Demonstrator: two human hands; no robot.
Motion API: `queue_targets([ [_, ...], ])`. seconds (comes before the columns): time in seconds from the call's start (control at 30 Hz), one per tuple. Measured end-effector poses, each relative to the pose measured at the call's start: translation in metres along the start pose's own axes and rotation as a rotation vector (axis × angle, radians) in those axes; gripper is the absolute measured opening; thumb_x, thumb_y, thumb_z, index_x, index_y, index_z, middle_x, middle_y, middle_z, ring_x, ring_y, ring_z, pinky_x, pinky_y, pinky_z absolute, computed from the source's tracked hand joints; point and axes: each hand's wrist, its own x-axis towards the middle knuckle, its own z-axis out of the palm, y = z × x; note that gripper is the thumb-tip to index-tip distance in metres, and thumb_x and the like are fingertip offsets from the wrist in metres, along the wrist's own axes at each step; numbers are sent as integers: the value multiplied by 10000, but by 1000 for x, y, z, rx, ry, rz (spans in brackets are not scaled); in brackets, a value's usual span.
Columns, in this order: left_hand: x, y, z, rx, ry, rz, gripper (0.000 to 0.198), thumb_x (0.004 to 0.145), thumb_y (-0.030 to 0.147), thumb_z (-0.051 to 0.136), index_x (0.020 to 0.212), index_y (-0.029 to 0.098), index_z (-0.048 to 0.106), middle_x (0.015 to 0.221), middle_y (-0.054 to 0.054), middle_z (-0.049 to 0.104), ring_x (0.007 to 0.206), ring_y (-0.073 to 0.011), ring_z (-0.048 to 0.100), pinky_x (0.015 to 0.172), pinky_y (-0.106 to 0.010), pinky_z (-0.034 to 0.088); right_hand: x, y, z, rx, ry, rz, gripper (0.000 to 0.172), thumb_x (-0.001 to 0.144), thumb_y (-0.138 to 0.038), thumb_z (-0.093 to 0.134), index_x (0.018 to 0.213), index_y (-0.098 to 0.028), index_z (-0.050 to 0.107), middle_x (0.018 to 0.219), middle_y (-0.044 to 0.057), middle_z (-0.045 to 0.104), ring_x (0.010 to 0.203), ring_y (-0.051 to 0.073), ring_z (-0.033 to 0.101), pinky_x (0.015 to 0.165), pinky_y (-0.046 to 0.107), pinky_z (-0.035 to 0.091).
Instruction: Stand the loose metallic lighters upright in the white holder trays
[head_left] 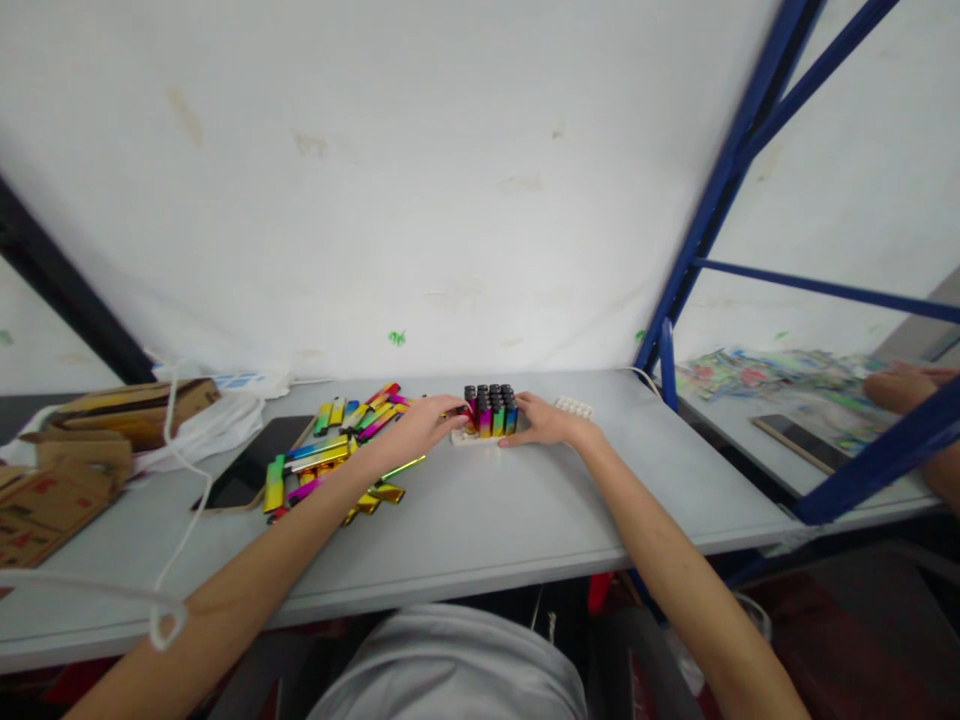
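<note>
Several rainbow metallic lighters (493,418) with black tops stand upright in close rows in a white holder (460,439). At the left side of these rows, my left hand (426,424) has its fingers closed around a lighter, mostly hidden by the fingers. My right hand (546,422) rests against the right side of the block, thumb and fingers apart, bracing it. Left of the holder, partly behind my left forearm, lies a loose pile of shiny multicoloured lighters (321,455).
A second white holder (574,407) lies right of my right hand. Farther left are a dark phone (259,465), a white cable (184,530) and cardboard boxes (64,490). A blue metal frame (709,220) borders the right side; beyond it are another person's hand (900,388) and another phone (801,443).
</note>
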Motion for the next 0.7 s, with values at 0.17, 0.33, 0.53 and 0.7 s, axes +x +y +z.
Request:
queue_targets([
  [0.17,10,6,7,-62,24,-89,136,789,329,754,874,223,758,896,-86,736,917,-291,656,873,-323,488,0,1,-1,28,23,-25,870,707,-641,844,1393,-165,599,1346,168,611,1262,361,587,1137,496,448],
  [0.33,6,-5,20,-174,132,-138,223,773,371,799,918,231,702,817,-40,735,790,-243,680,779,-314,515,-1,1,-3,10,4,-23,872,714,-638,838,1388,-139,601,1339,177,607,1270,366,578,1141,490,446],
  [0.53,1,-10,22,8,116,-90,186,821,342,746,719,214,659,681,-36,700,668,-210,653,700,-293,496,-3,-2,-3,9,9,-17,826,726,-639,829,1359,-152,621,1312,163,608,1235,356,586,1130,489,451],
  [0.7,-1,-12,-3,151,107,27,176,861,378,687,834,226,770,846,-65,774,805,-234,695,839,-311,515,-4,-1,-3,28,9,-13,814,718,-624,837,1341,-144,624,1323,169,605,1230,357,589,1125,501,453],
])
